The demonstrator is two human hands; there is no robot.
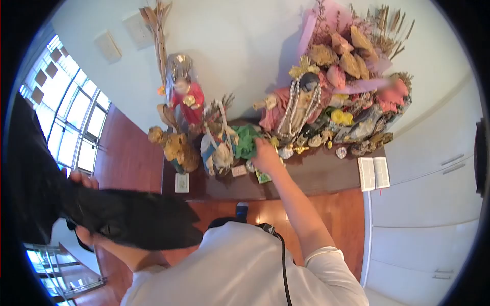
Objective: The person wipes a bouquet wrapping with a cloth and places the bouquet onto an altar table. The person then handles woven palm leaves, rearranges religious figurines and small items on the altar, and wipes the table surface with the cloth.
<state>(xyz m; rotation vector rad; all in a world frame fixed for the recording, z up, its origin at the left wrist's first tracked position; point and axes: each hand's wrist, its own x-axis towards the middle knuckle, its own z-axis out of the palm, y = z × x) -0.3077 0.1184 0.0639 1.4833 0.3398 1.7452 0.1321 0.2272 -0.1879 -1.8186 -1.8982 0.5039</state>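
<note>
My right hand point(266, 157) reaches over the dark wooden table, fingers closed on a crumpled green cloth point(246, 141). The cloth lies against a small blue-and-white figurine point(218, 153), and part of my fingers is hidden. Just right of the hand stands a large robed statue point(298, 104) with strings of beads. Low on the left, my left hand point(86, 235) grips a large black cloth-like piece point(135, 217), which hides most of the palm. Its exact kind does not show.
A red-robed figurine point(188, 102) and a brown figurine point(178, 150) stand on the table point(219, 189), left. Dried flowers point(352, 56) fill the right. An open book point(374, 173) lies at the right edge, beside white cabinets point(423, 199). Small cards point(239, 171) lie near the front.
</note>
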